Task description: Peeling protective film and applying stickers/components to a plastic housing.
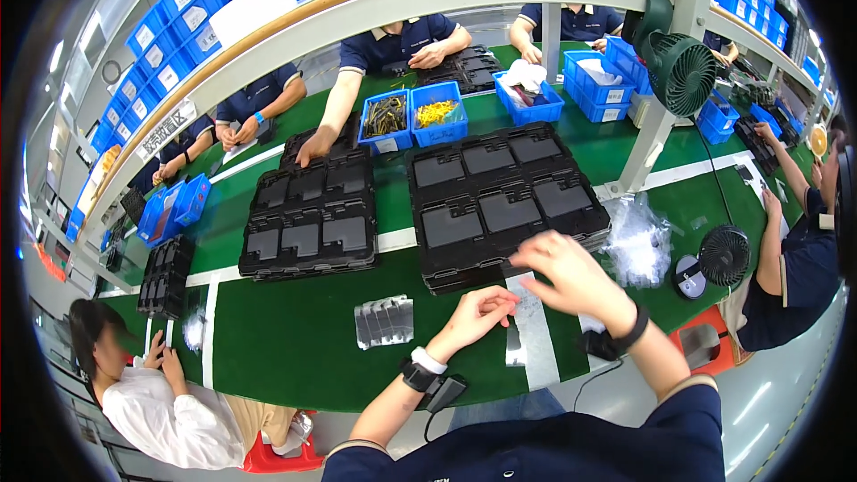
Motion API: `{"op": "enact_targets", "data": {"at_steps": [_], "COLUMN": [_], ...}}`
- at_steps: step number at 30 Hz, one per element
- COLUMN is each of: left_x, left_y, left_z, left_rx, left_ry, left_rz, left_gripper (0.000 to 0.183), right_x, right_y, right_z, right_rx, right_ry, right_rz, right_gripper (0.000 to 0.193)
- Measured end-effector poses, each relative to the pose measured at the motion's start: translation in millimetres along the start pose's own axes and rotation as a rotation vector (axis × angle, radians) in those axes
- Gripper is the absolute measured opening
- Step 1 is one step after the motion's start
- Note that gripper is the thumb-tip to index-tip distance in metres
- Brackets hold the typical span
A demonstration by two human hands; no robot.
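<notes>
Above the green table, my left hand [478,317] has its thumb and fingers pinched together. Anything small between the fingertips cannot be made out. My right hand [576,278] is raised just beyond it, fingers apart and bent downward, nothing visible in them. It hovers by the near edge of a black tray stack [457,278], whose top tray holds several flat dark rectangular parts [511,211]. Below my hands runs a pale tape strip [539,348], with a small shiny piece [514,348] beside it. A sheet of grey, glossy strips [385,322] lies left of my left hand.
A second black tray stack [308,261] stands to the left, where a co-worker's hand [317,147] reaches in. Crumpled clear film [639,241] and a small black fan [724,255] lie right. Blue bins [438,134] stand behind; a green fan [683,71] hangs on the post.
</notes>
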State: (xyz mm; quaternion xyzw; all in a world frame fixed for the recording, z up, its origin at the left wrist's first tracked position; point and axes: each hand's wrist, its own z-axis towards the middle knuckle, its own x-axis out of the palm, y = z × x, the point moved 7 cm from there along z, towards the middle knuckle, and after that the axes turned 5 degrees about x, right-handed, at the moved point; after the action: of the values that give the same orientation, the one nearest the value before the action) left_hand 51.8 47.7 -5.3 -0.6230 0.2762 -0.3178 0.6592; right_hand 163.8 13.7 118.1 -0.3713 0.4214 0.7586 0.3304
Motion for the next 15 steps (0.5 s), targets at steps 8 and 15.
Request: {"op": "enact_targets", "data": {"at_steps": [8, 15], "left_x": [-81.5, -207.8], "left_y": [-63.6, -90.4], "left_z": [-86.3, -181.9], "left_rx": [0.059, -0.003], "left_ry": [-0.366, -0.835], "left_rz": [0.270, 0.849], "left_gripper": [0.014, 0.014], "right_x": [58.7, 64.5], "right_y": [-2.7, -5.0], "right_z": [-103.2, -108.3], "right_rx": [0.244, 0.315], "right_ry": [0.115, -0.009], "right_rz": [0.044, 0.029], "right_gripper": [0.041, 0.035]}}
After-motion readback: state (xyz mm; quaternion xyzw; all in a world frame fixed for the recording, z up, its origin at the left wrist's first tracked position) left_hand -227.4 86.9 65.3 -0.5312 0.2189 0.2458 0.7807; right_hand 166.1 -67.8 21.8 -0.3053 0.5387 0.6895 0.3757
